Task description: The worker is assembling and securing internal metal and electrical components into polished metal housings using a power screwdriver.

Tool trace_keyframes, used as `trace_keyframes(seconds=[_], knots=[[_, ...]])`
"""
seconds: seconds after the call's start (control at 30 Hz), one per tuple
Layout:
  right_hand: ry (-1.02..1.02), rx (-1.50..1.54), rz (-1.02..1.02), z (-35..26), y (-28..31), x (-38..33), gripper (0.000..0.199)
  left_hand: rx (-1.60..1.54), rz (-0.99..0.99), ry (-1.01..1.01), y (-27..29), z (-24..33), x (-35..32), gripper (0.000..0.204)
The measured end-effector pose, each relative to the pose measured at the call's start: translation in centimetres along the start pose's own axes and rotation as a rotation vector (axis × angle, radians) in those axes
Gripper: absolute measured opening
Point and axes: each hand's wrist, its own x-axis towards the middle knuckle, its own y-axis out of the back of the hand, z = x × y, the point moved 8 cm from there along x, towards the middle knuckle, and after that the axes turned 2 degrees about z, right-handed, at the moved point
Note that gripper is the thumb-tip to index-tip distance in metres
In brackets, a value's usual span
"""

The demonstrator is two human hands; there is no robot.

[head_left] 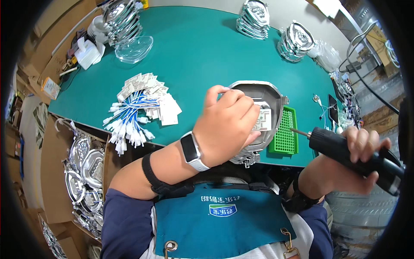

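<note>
My left hand (230, 118), with a watch on its wrist, is bent over a grey metal lamp housing (278, 97) at the table's near edge. Its fingers are curled together inside the far left rim; whatever they pinch is hidden. A white circuit board (265, 118) lies in the housing, partly covered by the hand. My right hand (340, 170) is wrapped round a black electric screwdriver (330, 143), held out to the right. The screwdriver's bit points left, above the right side of a green perforated screw tray (283, 153), apart from the housing.
White circuit boards (169, 110) with blue-and-white leads (129, 129) are heaped at the left. Metal housings are stacked at the far left (123, 21), far middle (253, 19) and far right (296, 41). A clear cover (134, 49) lies behind. More housings fill a carton (60, 172) lower left.
</note>
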Motion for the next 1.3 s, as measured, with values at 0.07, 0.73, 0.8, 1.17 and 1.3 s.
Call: trace_keyframes(seconds=[0.07, 0.73, 0.8, 1.17, 1.3], knots=[[-0.016, -0.193, 0.051, 0.5, 3.5, -0.9, 0.062, -0.04, 0.027, 0.019, 1.4, -0.3, 0.8, 0.042], [-0.378, -0.329, 0.011, 6.0, 13.6, -2.7, 0.062, 0.186, -0.467, 1.304, 35.5, -23.1, -31.9, 0.043], [-0.409, -0.258, -0.073, 6.7, 12.8, -2.6, 0.063, 0.385, -0.517, 1.407, 35.8, -24.9, -38.1, 0.035], [-0.485, -0.302, -0.024, 7.2, 14.2, -1.8, 0.059, 0.945, -0.789, 1.077, 28.6, -27.5, -33.5, 0.027], [-0.452, -0.457, 0.123, 7.2, 12.5, -2.8, 0.051, 0.555, -0.582, 0.85, 19.9, -21.8, -16.9, 0.023]])
